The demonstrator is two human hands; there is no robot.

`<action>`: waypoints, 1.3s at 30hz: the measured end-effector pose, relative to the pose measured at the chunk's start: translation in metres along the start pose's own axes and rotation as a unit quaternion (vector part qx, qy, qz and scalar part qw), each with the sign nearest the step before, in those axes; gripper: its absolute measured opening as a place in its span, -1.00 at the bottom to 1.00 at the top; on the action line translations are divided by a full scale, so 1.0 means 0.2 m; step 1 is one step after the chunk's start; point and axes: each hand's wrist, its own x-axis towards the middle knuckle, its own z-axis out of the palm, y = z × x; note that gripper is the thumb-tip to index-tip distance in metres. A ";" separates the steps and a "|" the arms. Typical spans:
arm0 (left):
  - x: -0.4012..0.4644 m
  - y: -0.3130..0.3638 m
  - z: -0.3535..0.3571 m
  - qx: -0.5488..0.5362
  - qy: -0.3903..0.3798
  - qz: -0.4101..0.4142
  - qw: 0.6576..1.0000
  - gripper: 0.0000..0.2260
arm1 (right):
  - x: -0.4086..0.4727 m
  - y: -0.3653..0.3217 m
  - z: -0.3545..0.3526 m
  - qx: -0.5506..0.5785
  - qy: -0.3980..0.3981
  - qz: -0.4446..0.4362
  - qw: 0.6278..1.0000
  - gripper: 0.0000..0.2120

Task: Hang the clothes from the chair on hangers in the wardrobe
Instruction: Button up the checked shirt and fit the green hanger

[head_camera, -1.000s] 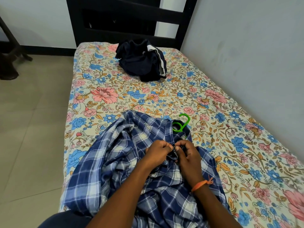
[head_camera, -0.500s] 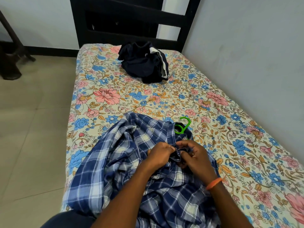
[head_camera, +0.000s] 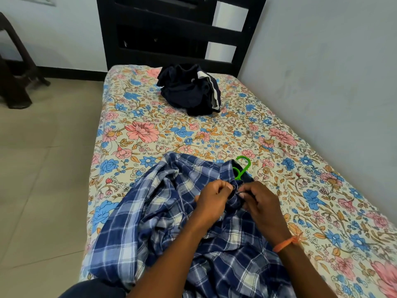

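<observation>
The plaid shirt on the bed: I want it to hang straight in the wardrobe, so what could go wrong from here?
1. Both the left hand and right hand pinch fabric near the collar of the plaid shirt, which lies bunched; a placket joined askew might hang crooked.
2. Only the hook of the green hanger shows, so lifting now could let a shoulder slip off.

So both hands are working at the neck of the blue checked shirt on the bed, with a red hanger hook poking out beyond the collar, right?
Nearly. The hanger hook is green, not red, as the head view shows. The rest holds: the left hand and right hand both pinch cloth at the neck of the blue checked shirt, which lies on the bed.
</observation>
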 end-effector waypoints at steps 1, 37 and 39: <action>0.00 -0.01 0.00 0.008 0.000 0.003 1.000 -0.76 | 0.00 -0.01 0.00 0.004 0.003 -0.005 1.000 -0.82; -0.01 0.01 -0.13 0.033 -0.133 -0.096 0.986 -0.87 | -0.12 0.06 0.14 -0.107 0.052 -0.083 0.989 -0.82; -0.01 0.01 -0.14 0.028 -0.137 -0.106 0.984 -0.87 | -0.13 0.05 0.15 -0.115 0.067 -0.097 0.986 -0.84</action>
